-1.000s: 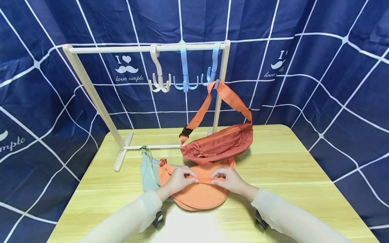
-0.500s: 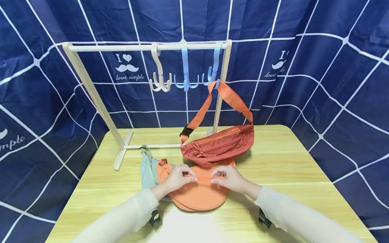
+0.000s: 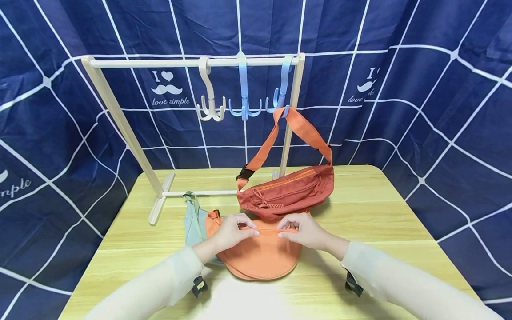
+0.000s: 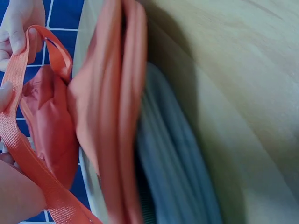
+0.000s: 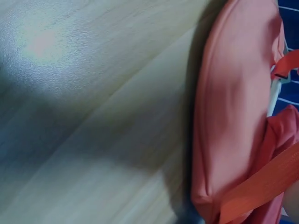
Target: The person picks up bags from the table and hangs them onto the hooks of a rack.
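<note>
An orange bag (image 3: 262, 260) lies on the table, with its flat strap (image 3: 268, 230) stretched level above it. My left hand (image 3: 232, 232) pinches the strap's left part between thumb and fingers, and my right hand (image 3: 307, 232) pinches it a short way to the right. In the left wrist view the strap (image 4: 16, 140) runs up from the left hand (image 4: 18, 191) to the right hand (image 4: 28, 28). Partly under the orange bag is a grey-green bag (image 3: 194, 229). Behind both hands, a red waist bag (image 3: 290, 191) hangs by its orange strap from the rightmost blue hook (image 3: 283, 82).
A wooden rack (image 3: 160, 63) stands at the back of the table (image 3: 368, 213). Its bar carries a white multi-prong hook (image 3: 210, 100) and a middle blue hook (image 3: 244, 95), both without bags. Dark blue checked cloth (image 3: 344, 133) surrounds the table.
Both hands have moved slightly away from me with the strap, lifting it higher off the orange bag. The waist bag and hooks stay where they were.
</note>
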The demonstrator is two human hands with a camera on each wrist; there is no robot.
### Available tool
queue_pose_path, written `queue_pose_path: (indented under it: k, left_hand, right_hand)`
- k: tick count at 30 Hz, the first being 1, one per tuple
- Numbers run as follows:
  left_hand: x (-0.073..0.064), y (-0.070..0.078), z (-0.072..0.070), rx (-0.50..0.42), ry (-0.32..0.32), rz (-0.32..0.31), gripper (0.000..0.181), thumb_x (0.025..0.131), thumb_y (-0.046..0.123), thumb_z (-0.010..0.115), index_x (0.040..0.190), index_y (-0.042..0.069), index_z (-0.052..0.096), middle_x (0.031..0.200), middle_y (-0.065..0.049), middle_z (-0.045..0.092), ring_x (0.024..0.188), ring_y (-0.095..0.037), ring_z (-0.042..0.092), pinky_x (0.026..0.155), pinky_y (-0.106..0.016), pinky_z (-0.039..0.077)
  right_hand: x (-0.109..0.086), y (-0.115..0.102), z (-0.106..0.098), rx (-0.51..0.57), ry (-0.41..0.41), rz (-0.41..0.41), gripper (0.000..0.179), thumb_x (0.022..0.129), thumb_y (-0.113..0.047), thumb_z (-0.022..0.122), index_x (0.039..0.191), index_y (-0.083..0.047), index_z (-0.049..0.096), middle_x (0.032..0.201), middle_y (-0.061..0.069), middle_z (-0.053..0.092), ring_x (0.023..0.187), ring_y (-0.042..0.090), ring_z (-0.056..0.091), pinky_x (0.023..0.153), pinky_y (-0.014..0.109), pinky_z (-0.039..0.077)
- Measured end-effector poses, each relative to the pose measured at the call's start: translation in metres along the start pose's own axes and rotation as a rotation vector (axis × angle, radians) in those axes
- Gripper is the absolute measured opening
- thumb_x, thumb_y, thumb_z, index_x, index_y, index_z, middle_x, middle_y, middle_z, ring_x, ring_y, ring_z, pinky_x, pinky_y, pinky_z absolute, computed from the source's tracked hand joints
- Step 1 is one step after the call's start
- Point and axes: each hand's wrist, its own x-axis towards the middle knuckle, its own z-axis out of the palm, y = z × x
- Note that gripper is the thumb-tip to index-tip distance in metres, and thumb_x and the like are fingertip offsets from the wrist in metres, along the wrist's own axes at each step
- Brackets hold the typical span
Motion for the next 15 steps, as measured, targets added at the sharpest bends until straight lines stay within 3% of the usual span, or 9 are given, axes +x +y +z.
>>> queue_pose_path:
  k: [8,15]
  left_hand:
    - [0.003,0.020,-0.010,-0.015,0.005,-0.009,0.007,0.077,0.013,0.080,0.079,0.010,0.074,0.078,0.006,0.064,0.074,-0.006,0.055,0.067,-0.024,0.045]
    - [0.008,0.033,-0.020,-0.063,0.009,0.016,0.007,0.077,0.007,0.079,0.081,0.003,0.074,0.081,0.000,0.067,0.078,-0.008,0.058,0.069,-0.025,0.047]
  right_hand:
    - [0.005,-0.014,-0.007,-0.020,0.016,-0.054,0.013,0.076,0.004,0.076,0.086,-0.002,0.069,0.072,0.007,0.065,0.062,0.011,0.053,0.052,0.026,0.041]
    - [0.010,-0.031,-0.018,-0.025,0.002,-0.002,0.012,0.078,0.001,0.076,0.088,-0.002,0.069,0.074,0.003,0.067,0.063,0.008,0.055,0.055,0.024,0.042]
